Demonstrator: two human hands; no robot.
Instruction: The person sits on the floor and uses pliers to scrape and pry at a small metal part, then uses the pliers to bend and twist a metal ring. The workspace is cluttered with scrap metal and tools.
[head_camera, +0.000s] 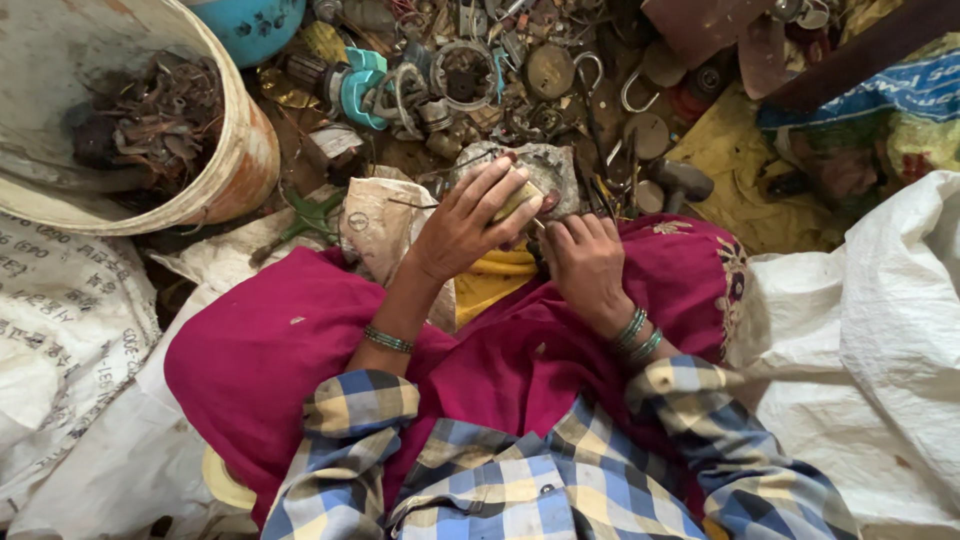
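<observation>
My left hand (470, 222) is curled around a small dull brass-coloured metal piece (518, 199), held just above my lap. My right hand (585, 262) is closed beside it, gripping a thin dark tool (540, 232) whose tip meets the piece; most of the tool is hidden in my fist. Both wrists carry green bangles, and my forearms come out of checked blue and yellow sleeves. A magenta cloth (300, 340) covers my knees under the hands. A flat grey stone (545, 165) lies just beyond my fingers.
A heap of scrap metal, padlocks (552, 70) and rings fills the floor ahead. A large worn white bucket (215, 120) with rusty bits stands at the upper left. A hammer (680, 182) lies right of the stone. White woven sacks (880, 330) flank me on both sides.
</observation>
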